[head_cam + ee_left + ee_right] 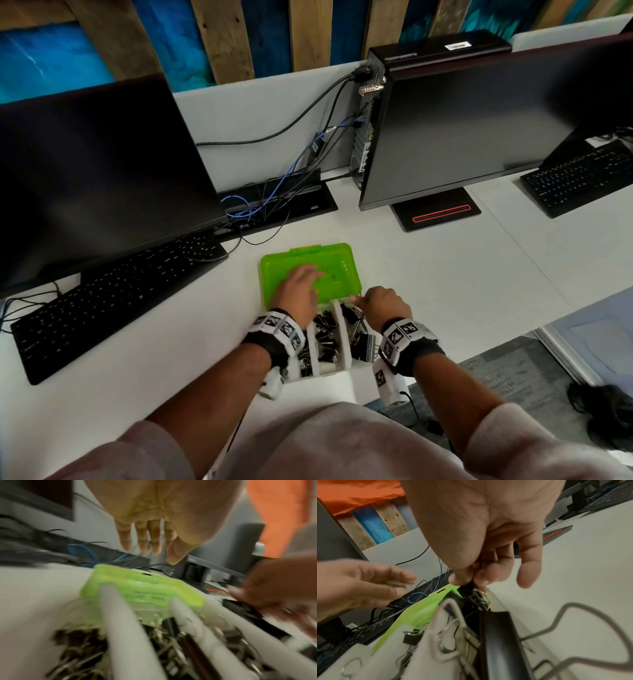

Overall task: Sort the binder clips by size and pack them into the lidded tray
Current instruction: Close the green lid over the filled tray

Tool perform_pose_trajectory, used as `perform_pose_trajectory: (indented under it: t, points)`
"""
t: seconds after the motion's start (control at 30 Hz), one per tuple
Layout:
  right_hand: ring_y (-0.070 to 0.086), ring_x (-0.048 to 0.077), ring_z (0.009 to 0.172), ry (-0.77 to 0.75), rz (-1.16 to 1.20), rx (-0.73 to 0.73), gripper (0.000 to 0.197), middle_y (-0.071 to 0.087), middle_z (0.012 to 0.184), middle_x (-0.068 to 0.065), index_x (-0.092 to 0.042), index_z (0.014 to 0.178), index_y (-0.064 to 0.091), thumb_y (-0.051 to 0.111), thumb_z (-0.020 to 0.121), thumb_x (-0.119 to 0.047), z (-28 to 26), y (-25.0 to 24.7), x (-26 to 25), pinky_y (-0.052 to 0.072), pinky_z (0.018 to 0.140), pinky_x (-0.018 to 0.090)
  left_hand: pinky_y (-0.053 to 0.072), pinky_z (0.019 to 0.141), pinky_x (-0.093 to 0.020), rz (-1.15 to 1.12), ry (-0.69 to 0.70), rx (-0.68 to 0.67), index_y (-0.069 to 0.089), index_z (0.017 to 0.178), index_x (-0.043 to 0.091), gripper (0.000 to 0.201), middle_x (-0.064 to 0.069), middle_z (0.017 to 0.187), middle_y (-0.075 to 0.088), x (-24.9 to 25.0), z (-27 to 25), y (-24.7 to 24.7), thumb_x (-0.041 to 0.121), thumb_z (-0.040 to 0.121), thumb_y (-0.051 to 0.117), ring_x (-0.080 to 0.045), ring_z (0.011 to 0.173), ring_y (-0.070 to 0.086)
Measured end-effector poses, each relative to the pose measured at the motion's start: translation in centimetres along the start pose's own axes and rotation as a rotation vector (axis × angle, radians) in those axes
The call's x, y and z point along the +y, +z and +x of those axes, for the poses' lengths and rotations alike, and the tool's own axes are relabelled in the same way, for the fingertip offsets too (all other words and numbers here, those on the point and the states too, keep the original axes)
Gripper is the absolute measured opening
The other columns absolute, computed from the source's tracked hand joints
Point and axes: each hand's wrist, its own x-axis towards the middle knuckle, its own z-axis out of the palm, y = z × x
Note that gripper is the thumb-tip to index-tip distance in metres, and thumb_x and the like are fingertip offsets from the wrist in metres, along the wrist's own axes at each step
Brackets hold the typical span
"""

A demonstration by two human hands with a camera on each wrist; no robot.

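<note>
White dividers (340, 323) and heaped clips (325, 337) seemingly crowd the tray (359, 364).

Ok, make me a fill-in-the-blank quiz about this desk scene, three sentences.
1. The tray's open lid is coloured ____.
2. The right hand pinches a ____ binder clip.
3. The left hand hovers over the lid with its fingers ____.

Missing words: green; black; straight

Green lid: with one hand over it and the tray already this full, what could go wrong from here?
1. The left hand hovers open over the green lid while the right hand pinches a binder clip at the tray's far right end; closing now could catch those fingers.
2. Large clips' wire handles stand above the white dividers, so the lid might not shut flat.
</note>
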Motion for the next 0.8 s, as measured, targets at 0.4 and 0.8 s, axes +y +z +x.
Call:
perform_pose_trajectory:
  t: [0.4,0.8]
  points:
    - [0.061,0.035,0.100,-0.110,0.036,-0.044,0.036,0.060,0.114,0.015,-0.011,0.107,0.059,0.056,0.089,-0.043,0.1,-0.7,-1.1,0.051,0.083,0.039,0.045,0.096,-0.038,-0.210,-0.627,0.064,0.024,0.143,0.009,0.069,-0.020,0.125,0.058,-8.7,0.1,0.0,0.000,0.082,0.056,-0.036,0.113,0.056]
    - [0.072,0.035,0.074,0.158,0.340,-0.369,0.036,0.070,0.091,0.016,0.001,0.096,0.058,0.044,0.096,-0.032,-1.6,-1.9,2.1,0.059,0.072,0.043,0.049,0.091,-0.036,-0.506,-0.404,0.138,0.055,0.114,0.016,0.041,-0.005,0.112,0.052,-8.8,-0.5,-3.0,0.000,0.078,0.065,-0.021,0.100,0.060]
